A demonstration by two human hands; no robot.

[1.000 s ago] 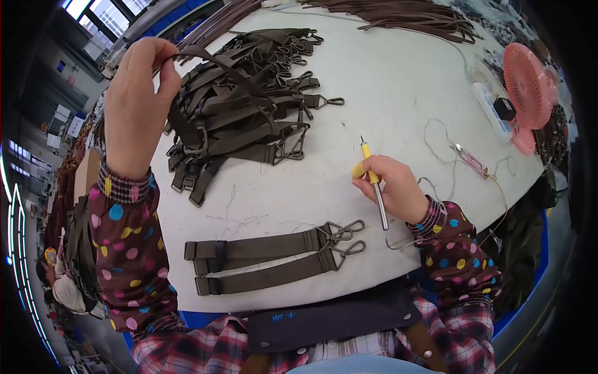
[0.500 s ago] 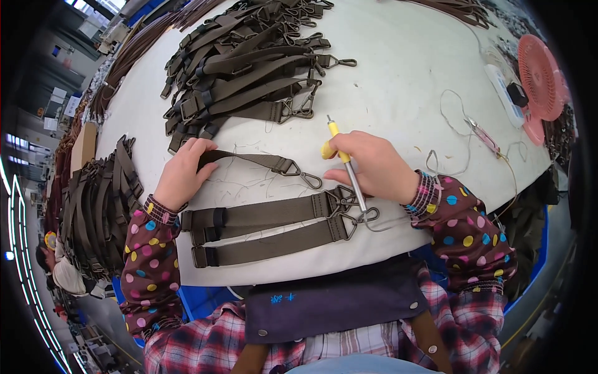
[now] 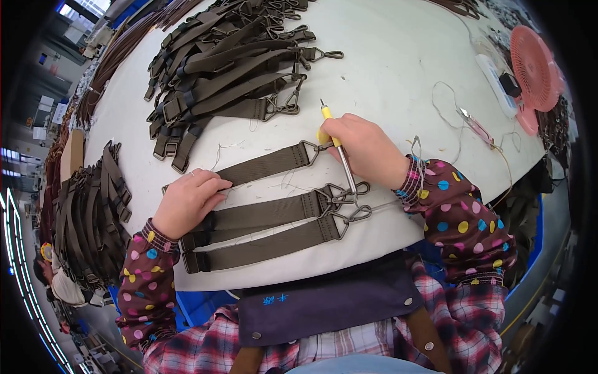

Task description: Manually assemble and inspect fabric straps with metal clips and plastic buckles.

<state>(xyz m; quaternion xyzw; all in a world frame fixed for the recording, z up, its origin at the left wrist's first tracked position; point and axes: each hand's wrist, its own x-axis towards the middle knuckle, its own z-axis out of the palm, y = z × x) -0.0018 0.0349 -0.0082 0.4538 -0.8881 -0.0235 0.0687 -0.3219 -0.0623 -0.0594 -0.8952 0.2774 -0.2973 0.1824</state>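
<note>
An olive-brown webbing strap [image 3: 265, 168] lies stretched out across the table, a few loose threads around it. My left hand [image 3: 192, 201] is closed on its left part, fingers on top and thumb at the near edge. At the other end, its metal snap hook [image 3: 322, 147] reaches the fingers of my right hand [image 3: 369, 153]; whether they pinch it is hidden. That hand grips a pen-shaped tool [image 3: 346, 169] with a yellow grip, silver shaft and thin tip pointing away from me. Nearer me, two similar straps [image 3: 268, 246] lie side by side, their hooks overlapping on the right.
A large heap of straps with hooks [image 3: 224, 68] covers the far left of the white table [image 3: 386, 68]. More straps [image 3: 90, 218] hang in a bundle at the left edge. Far right are a pink fan [image 3: 534, 68], a power strip [image 3: 496, 84] and thread snips [image 3: 474, 126].
The strap in my left hand went from curved and lifted to laid out straight. Its hook end moved away from me, up to my right hand. The view shifted slightly.
</note>
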